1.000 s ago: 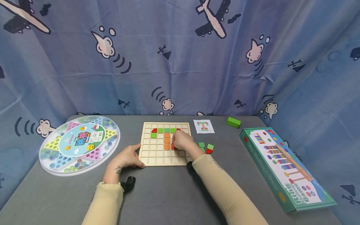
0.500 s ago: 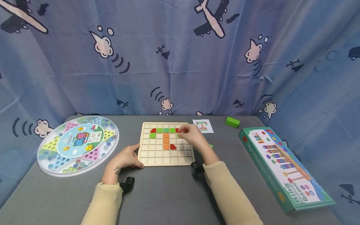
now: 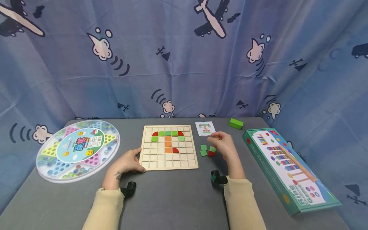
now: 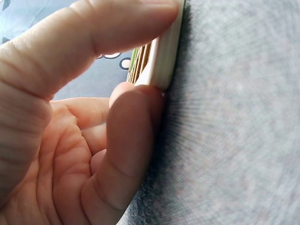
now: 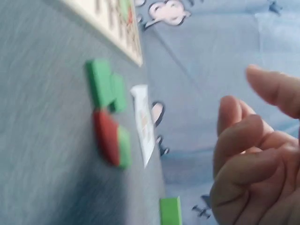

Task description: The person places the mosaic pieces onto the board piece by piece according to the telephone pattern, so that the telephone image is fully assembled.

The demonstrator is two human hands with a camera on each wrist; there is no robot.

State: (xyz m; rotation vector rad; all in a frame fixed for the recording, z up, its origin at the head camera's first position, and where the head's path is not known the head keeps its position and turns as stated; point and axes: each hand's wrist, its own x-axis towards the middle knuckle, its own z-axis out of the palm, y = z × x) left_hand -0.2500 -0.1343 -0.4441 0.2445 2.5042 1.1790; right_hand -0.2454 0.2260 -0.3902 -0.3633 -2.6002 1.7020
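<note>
A wooden grid board (image 3: 184, 161) lies flat on the table. My left hand (image 3: 127, 160) holds it at its left edge and near corner, with the thumb and a finger against the rim (image 4: 161, 61). Red, green and orange tiles sit in its cells, among them a red quarter-round tile (image 3: 175, 150) beside an orange one (image 3: 168, 150). To the right of the board, my right hand (image 3: 225, 145) hovers with thumb and fingers apart, holding nothing. Close by lie loose green tiles (image 3: 203, 153) and a red quarter-round tile (image 3: 211, 154) touching a light green one (image 3: 212, 149).
Behind the loose tiles lies a white pattern card (image 3: 198, 131). A green block (image 3: 236, 123) stands farther back. A large game box (image 3: 290, 172) takes up the right side, and a round marble game board (image 3: 80, 148) the left.
My right hand has left the red quarter-round tile on the board, risen, and moved right over the loose tiles. My left hand has stayed at the board's edge.
</note>
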